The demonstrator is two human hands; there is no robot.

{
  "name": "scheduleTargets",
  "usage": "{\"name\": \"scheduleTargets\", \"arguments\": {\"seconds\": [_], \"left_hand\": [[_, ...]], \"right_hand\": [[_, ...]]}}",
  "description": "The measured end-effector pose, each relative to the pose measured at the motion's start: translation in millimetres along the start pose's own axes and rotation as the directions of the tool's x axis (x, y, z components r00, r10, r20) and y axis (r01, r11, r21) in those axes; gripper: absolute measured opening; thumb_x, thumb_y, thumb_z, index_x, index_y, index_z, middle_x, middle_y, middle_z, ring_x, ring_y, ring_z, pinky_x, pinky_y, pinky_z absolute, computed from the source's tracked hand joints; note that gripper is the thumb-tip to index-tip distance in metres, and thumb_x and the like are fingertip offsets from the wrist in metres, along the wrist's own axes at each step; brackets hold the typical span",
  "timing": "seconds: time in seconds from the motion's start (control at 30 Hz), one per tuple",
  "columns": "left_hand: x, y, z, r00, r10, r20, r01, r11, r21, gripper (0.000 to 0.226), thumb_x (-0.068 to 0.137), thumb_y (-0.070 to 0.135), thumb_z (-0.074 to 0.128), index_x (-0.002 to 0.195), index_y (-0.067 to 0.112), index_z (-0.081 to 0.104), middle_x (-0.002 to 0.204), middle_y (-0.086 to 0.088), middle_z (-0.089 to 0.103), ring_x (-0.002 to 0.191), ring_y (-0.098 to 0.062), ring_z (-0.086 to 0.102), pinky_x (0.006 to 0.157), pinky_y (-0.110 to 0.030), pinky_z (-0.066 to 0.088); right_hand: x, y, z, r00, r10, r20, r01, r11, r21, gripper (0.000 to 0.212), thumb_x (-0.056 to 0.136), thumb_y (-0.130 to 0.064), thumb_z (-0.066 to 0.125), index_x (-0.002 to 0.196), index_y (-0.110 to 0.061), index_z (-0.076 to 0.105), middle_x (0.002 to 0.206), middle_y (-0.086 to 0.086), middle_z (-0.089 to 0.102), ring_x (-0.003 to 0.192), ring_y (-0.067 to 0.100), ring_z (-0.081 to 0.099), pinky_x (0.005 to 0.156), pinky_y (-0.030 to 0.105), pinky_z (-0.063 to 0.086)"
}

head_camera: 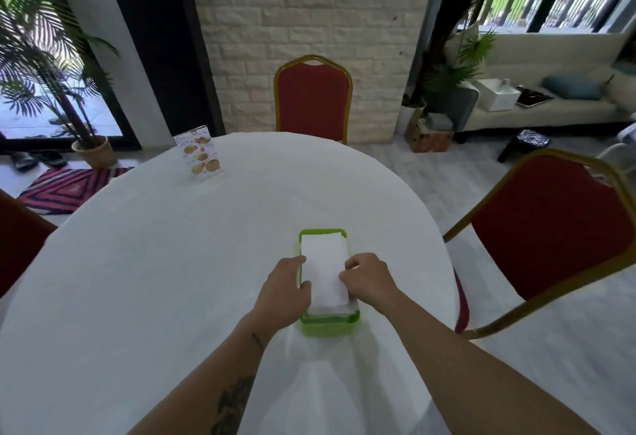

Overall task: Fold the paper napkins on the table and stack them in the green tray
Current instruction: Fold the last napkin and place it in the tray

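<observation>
1. A green tray sits on the white table, near the person's edge.
2. A folded napkin lies on top of the stack in the tray, lengthwise — between the two hands.
3. The left hand is at the napkin's left edge, fingers loosely curled, thumb touching the paper; whether it pinches cannot be told.
4. The right hand is at the right edge, fingers curled down onto the napkin — a true grip cannot be made out.
5. A menu card stands far off across the table.
</observation>
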State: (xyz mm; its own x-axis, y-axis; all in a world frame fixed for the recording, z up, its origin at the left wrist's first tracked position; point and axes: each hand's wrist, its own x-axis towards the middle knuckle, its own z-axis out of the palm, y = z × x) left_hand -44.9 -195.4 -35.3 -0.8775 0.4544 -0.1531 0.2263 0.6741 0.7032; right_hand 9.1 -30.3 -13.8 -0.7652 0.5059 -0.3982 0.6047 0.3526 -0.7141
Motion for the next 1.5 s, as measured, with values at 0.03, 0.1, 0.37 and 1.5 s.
{"name": "scheduleTargets", "arguments": {"seconds": [0.03, 0.1, 0.37, 1.5], "left_hand": [[-1, 1, 2, 1.000, 0.002, 0.008, -0.002, 1.000, 0.010, 0.055, 0.090, 0.022, 0.053, 0.143, 0.019, 0.038, 0.144, -0.001, 0.042, 0.126, -0.020, 0.045, 0.107, -0.032, 0.037], [-1, 2, 5, 1.000, 0.008, 0.010, -0.008, 0.999, 0.037, 0.056, 0.089, 0.019, 0.053, 0.143, 0.018, 0.037, 0.145, -0.002, 0.040, 0.127, -0.020, 0.044, 0.106, -0.030, 0.036], [-8, 2, 12, 0.998, -0.053, 0.027, 0.051, 0.996, 0.074, 0.055, 0.085, 0.017, 0.051, 0.139, 0.018, 0.042, 0.141, -0.003, 0.040, 0.123, -0.022, 0.045, 0.102, -0.033, 0.042], [38, 117, 108, 0.968, -0.236, -0.087, 0.174, 0.876, -0.450, 0.065, 0.090, 0.008, 0.045, 0.149, 0.028, 0.024, 0.153, -0.003, 0.032, 0.134, -0.024, 0.037, 0.110, -0.039, 0.035]], "right_hand": [[1, 0, -1, 1.000, -0.009, -0.010, 0.009, 0.999, -0.033, 0.011, 0.073, -0.014, 0.057, 0.084, -0.015, 0.059, 0.083, -0.002, 0.061, 0.076, 0.020, 0.059, 0.064, 0.029, 0.043], [1, -1, -2, 0.998, -0.047, -0.041, 0.043, 0.994, -0.099, 0.031, 0.078, -0.022, 0.060, 0.109, -0.020, 0.057, 0.102, -0.002, 0.060, 0.091, 0.021, 0.061, 0.069, 0.030, 0.044], [-7, 18, 12, 0.980, -0.198, 0.034, 0.195, 0.902, -0.386, 0.041, 0.088, -0.026, 0.052, 0.128, -0.029, 0.060, 0.124, 0.003, 0.040, 0.121, 0.023, 0.040, 0.086, 0.032, 0.046], [40, 59, -85, 0.988, 0.022, 0.151, -0.077, 0.927, 0.368, 0.059, 0.079, -0.033, 0.055, 0.137, -0.035, 0.047, 0.126, -0.004, 0.062, 0.111, 0.021, 0.060, 0.099, 0.044, 0.050]]}}
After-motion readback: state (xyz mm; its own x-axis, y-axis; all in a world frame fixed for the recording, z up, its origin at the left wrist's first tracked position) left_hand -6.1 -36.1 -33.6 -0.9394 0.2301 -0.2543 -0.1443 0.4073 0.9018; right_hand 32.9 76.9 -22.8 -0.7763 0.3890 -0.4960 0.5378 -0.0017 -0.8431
